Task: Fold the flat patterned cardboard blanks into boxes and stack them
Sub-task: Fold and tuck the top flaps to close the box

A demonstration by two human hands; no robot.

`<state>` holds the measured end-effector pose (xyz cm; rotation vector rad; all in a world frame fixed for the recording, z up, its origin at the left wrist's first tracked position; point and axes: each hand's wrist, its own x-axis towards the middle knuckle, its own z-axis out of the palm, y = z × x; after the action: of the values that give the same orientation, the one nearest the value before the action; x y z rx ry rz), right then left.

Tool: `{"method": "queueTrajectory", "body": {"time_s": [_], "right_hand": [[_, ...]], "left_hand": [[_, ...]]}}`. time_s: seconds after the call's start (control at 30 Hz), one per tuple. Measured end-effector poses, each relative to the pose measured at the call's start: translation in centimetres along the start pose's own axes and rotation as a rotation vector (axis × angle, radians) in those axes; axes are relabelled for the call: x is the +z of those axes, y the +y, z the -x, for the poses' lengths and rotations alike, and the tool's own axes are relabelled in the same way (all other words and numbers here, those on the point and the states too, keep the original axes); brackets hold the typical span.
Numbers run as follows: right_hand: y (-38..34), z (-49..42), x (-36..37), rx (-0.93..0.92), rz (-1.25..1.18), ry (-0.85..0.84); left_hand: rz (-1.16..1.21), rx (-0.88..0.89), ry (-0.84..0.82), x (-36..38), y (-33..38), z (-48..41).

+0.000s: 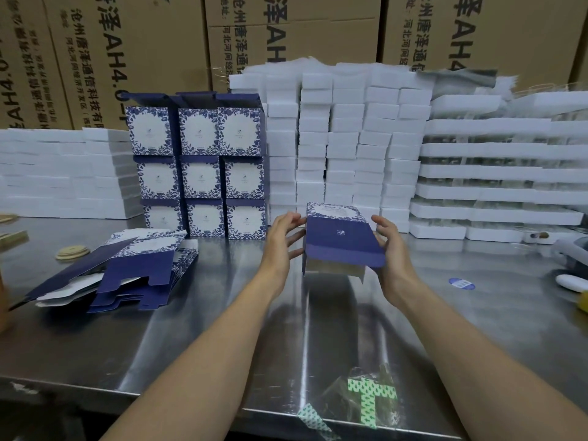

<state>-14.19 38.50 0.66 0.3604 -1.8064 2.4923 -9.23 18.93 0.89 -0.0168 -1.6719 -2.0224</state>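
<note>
A half-formed blue box (342, 240) hangs just above the steel worktop (318, 329) at the centre of the frame, between a worker's two hands. Its long axis runs away from the person: the flower-patterned end is far and raised, the open end near and low. The right hand (389, 249) holds the box's right edge, fingers curled round it. The left hand (284, 240) is spread, fingers straight, their tips at the left wall. The stack of finished boxes (200, 167), three wide and three high, stands to the upper left of the box, beyond the left hand, which is the nearer one to it. The flat blanks (127, 272) lie in a loose pile at the lower left. White foam blocks (350, 138) and brown cartons (143, 43) fill the background. By this layout, stacking the box likely means a move leftward and away.
</note>
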Motion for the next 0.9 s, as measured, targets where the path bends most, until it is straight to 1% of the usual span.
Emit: {"method": "queueTrajectory", "body": {"time_s": [0.07,0.17,0.33,0.4,0.47,0.53,0.57,0.6,0.63,0.67,0.7,0.77,0.8,0.9], "right_hand": [[-0.1,0.0,-0.2,-0.012,-0.028,0.012],[0.0,0.0,-0.4,-0.019,-0.012,-0.054],[0.0,0.3,-0.3,-0.054,0.137,-0.14],[-0.1,0.8,-0.1,-0.087,0.217,-0.197],[0.2,1.1,0.0,-0.123,0.278,-0.205],[0.5,1.1,0.2,-0.166,0.36,-0.147],[0.5,1.0,0.2,-0.185,0.38,-0.095],[0.4,0.8,0.1,-0.191,0.365,-0.02],[0.2,0.6,0.0,-0.164,0.293,0.076],[-0.2,0.4,-0.2,-0.111,0.179,0.154],[-0.5,0.2,-0.4,-0.048,0.072,0.196],[-0.7,-0.1,-0.8,0.055,-0.062,0.188],[-0.7,-0.2,-0.8,0.076,-0.094,0.179],[-0.4,-0.5,-0.7,0.063,-0.084,0.182]], "left_hand": [[0.006,-0.001,-0.011,0.0,0.1,0.0],[-0.018,-0.017,-0.056,0.0,0.0,0.1],[-0.095,-0.047,-0.093,0.2,0.4,0.8],[-0.137,-0.024,-0.114,0.2,0.5,1.0],[-0.193,0.045,-0.13,0.3,0.2,1.2],[-0.25,0.099,-0.072,0.4,-0.3,1.0],[-0.273,0.13,0.006,0.3,-0.4,0.7],[-0.26,0.155,0.091,0.1,-0.3,0.4],[-0.202,0.163,0.165,-0.3,-0.3,0.2],[-0.117,0.118,0.224,-0.6,-0.2,-0.1],[-0.01,0.03,0.256,-1.0,-0.1,-0.4],[0.154,-0.141,0.255,-1.5,-0.1,-0.8],[0.194,-0.186,0.245,-1.5,-0.2,-0.8],[0.224,-0.207,0.233,-1.5,-0.1,-0.9]]}}
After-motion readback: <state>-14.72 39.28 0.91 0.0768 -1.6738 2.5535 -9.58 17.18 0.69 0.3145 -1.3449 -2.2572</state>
